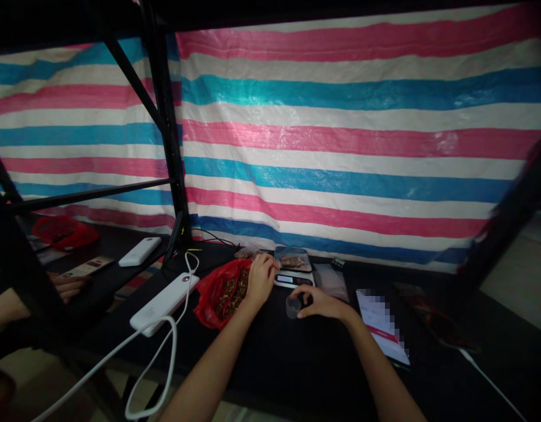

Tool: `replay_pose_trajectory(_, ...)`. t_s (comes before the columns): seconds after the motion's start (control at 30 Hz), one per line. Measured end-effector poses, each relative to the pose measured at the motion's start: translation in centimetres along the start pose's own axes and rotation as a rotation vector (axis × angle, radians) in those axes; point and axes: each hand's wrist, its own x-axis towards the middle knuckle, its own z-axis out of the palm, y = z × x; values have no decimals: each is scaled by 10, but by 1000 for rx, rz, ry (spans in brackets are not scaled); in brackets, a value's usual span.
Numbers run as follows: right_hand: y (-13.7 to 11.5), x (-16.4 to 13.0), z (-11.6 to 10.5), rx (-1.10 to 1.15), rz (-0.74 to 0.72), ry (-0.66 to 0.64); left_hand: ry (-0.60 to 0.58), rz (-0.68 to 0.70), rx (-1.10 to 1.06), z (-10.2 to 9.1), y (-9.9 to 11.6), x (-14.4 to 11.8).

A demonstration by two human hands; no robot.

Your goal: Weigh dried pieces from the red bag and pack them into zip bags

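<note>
Red plastic bag of brown bits (221,293) lies under our left hand (261,278), fingers seemingly pinched at the small digital scale (293,274). Our right hand (320,303) clasps a small clear cup (292,306) on the dark surface (296,357); a nudge could spill it.

a black table (296,363) bears a scale (293,279), red bag (217,293), power bank (163,303) and small cup (292,306).

backdrop: striped pink, blue and white plastic tarp (340,135) | frame: black metal rack post (167,129) | dark counter (296,363): white power bank with white cable (164,303), second white power bank (139,251) farther left, white printed card (382,325) at right | far left: crumpled red plastic bag (64,230), another person's hand (65,287)
</note>
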Motion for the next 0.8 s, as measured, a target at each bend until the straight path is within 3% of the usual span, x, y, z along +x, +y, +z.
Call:
replay_pose_trajectory(0.13, 0, 5, 4, 17, -46, 15, 19, -91, 126, -32, -15, 2)
replay_pose_trajectory(0.33, -10, 6, 12, -1, -119, 21, -231, -142, 291, -83, -55, -26)
replay_pose_trajectory(0.43, -12, 10, 16, 45, -132, 34, -262, -190, 345, -101, -78, -43)
replay_pose_trajectory(0.57, -12, 14, 21, 117, -135, 62, -112, -300, 327, -118, -105, -53)
replay_pose_trajectory(0.67, -12, 14, 24, 127, -167, 90, -151, -304, 227, -124, -114, -56)
replay_pose_trajectory(0.8, -13, 15, 27, 104, -194, 85, -187, -282, 148, -123, -110, -62)
